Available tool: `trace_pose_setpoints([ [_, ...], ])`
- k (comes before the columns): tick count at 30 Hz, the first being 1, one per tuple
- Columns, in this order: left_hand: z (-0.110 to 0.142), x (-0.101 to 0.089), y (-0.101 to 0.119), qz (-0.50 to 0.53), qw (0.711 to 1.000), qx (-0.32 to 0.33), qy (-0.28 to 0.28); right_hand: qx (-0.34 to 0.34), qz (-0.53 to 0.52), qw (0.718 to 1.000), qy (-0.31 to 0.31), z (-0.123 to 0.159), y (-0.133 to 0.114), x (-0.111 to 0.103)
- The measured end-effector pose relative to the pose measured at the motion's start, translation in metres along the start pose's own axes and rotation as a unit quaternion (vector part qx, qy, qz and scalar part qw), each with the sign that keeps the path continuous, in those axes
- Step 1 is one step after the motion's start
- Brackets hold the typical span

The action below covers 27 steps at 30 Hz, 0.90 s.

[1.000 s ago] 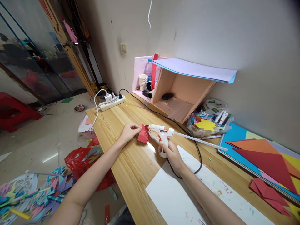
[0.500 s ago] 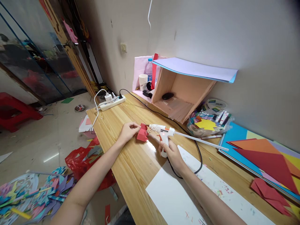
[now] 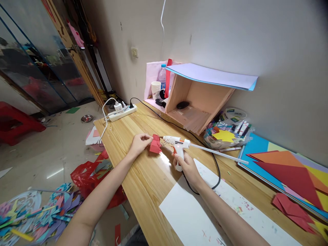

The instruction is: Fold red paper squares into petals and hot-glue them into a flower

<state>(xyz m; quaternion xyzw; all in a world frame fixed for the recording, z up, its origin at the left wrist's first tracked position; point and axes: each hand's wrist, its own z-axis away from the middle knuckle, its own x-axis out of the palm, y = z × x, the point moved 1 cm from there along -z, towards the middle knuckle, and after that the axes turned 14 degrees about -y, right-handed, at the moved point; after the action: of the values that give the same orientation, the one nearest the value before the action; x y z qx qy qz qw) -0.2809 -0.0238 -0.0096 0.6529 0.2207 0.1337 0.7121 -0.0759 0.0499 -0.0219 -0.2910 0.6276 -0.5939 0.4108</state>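
Above the wooden table (image 3: 146,181), my left hand (image 3: 139,145) pinches a small folded piece of red paper (image 3: 155,145) by its left edge. My right hand (image 3: 186,165) is wrapped round the handle of a white hot glue gun (image 3: 180,147) with an orange trigger. The gun's nozzle points left, at the upper right edge of the red paper; whether it touches I cannot tell. A long translucent glue stick (image 3: 220,153) sticks out of the gun's back toward the right. Its black cord loops below my right wrist.
A white power strip (image 3: 123,113) lies at the back left. A cardboard box (image 3: 202,97) stands by the wall, with a tub of markers (image 3: 227,135) beside it. White paper (image 3: 184,208) lies under my right arm. Coloured sheets (image 3: 289,167) and another folded red paper (image 3: 292,212) lie at right.
The red paper is tilted slightly differently in my left hand. Both hands stay in nearly the same place, and the view has shifted a little.
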Motion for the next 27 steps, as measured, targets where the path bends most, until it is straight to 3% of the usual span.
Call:
trace_pose_setpoints([
  [5, -0.002, -0.004, -0.001, 0.023, 1.000, 0.003, 0.021, -0.006, 0.001, 1.000, 0.021, -0.005, -0.003, -0.006],
  [8, -0.001, -0.006, 0.002, 0.040, 0.999, 0.003, 0.032, -0.045, 0.036, 0.998, 0.033, -0.024, -0.013, -0.014],
  [11, 0.000, -0.007, 0.006, 0.050, 0.998, 0.007, 0.037, -0.084, 0.153, 0.984, 0.020, -0.055, -0.022, -0.021],
  [14, 0.001, -0.008, 0.009, 0.056, 0.998, 0.014, 0.034, -0.111, 0.268, 0.956, 0.046, -0.086, -0.022, -0.022],
  [18, 0.002, -0.009, 0.010, 0.065, 0.998, 0.022, 0.005, -0.095, 0.321, 0.942, 0.022, -0.109, -0.014, -0.015],
  [23, 0.007, 0.001, 0.011, 0.089, 0.994, 0.017, -0.058, -0.088, 0.332, 0.939, 0.005, -0.098, -0.016, -0.019],
  [25, 0.011, 0.011, 0.014, 0.098, 0.992, 0.001, -0.079, -0.088, 0.314, 0.945, 0.004, -0.078, -0.017, -0.027],
  [27, 0.014, 0.026, 0.019, 0.100, 0.991, -0.008, -0.092, -0.060, 0.252, 0.965, 0.046, -0.049, -0.014, -0.037],
])
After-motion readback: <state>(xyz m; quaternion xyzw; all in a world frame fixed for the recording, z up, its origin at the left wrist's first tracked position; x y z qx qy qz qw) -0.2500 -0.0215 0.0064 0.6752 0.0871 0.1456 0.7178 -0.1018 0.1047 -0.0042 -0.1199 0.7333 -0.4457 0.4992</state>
